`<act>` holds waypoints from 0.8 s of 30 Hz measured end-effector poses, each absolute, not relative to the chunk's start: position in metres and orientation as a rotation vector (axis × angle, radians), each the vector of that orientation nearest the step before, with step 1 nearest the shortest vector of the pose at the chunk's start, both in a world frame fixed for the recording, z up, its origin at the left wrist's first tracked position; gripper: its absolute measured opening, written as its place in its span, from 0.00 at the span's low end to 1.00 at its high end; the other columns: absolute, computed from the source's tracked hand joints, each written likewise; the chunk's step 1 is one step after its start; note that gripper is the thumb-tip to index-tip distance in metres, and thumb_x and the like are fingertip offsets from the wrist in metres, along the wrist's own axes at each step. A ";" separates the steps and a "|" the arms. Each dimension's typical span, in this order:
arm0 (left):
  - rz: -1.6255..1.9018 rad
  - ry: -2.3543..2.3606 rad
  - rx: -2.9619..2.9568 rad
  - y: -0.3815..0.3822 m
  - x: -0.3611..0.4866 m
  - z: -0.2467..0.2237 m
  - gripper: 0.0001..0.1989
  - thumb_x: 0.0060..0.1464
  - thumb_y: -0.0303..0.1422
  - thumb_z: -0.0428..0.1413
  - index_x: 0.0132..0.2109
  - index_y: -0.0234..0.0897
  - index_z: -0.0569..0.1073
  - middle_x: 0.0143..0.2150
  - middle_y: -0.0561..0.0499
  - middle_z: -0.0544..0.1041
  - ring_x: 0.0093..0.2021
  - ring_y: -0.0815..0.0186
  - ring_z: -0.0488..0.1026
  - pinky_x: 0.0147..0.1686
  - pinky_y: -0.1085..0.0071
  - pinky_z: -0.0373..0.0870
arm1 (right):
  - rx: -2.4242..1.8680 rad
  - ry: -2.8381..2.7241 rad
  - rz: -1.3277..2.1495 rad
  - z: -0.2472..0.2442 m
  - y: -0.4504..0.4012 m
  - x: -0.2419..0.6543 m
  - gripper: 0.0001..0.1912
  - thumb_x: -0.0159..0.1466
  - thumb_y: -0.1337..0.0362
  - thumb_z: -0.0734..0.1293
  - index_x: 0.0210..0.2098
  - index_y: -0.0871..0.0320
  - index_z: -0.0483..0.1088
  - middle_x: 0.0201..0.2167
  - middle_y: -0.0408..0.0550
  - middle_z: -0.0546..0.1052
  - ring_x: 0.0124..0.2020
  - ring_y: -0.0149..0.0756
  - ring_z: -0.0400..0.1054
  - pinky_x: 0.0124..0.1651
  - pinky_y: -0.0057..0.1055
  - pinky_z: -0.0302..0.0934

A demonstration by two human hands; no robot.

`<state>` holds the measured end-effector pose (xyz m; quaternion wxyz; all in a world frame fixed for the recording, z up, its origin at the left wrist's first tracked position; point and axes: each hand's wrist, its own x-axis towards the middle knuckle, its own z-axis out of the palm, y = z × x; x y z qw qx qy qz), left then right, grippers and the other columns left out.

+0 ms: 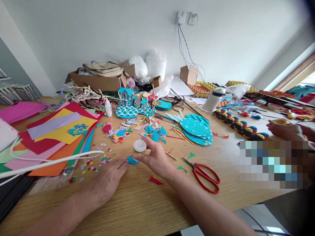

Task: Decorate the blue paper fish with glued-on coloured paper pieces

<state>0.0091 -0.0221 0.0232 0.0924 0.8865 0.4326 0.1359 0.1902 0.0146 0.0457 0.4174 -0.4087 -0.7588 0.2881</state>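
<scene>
My right hand (157,159) is wrapped round a short, thick glue stick (139,147) with a white round end and a yellowish label. The glue stick stands over a small blue paper cut-out (132,160) on the wooden table; its lower end is hidden, so contact with the paper cannot be made out. My left hand (107,180) lies low on the table, fingers together, with its fingertips at the left edge of the cut-out. Red-handled scissors (205,177) rest right of my right hand, blades spread. Small coloured paper dots (98,160) are scattered beyond my left hand.
Coloured paper sheets (59,131) and a white cable (56,160) lie at left. Farther back are a glue bottle (108,108), paper fish stands (126,111), blue ovals (197,129) and a white bottle (214,99). Another person's hand (285,129) is at right.
</scene>
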 end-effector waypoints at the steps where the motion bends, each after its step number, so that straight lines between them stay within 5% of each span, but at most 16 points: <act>1: 0.403 1.282 2.634 -0.022 0.009 0.023 0.19 0.48 0.17 0.37 0.38 0.38 0.68 0.40 0.50 0.72 0.41 0.65 0.69 0.41 0.66 0.69 | -1.018 -1.904 0.726 0.045 0.014 0.189 0.12 0.52 0.58 0.67 0.25 0.58 0.61 0.23 0.39 0.64 0.27 0.28 0.57 0.30 0.25 0.52; 24: 0.396 1.259 2.683 -0.021 0.007 0.017 0.19 0.50 0.17 0.38 0.40 0.38 0.67 0.42 0.50 0.71 0.44 0.64 0.68 0.44 0.65 0.67 | -0.977 -1.887 0.806 0.048 0.012 0.188 0.11 0.51 0.60 0.68 0.26 0.59 0.62 0.23 0.39 0.65 0.27 0.28 0.57 0.30 0.25 0.52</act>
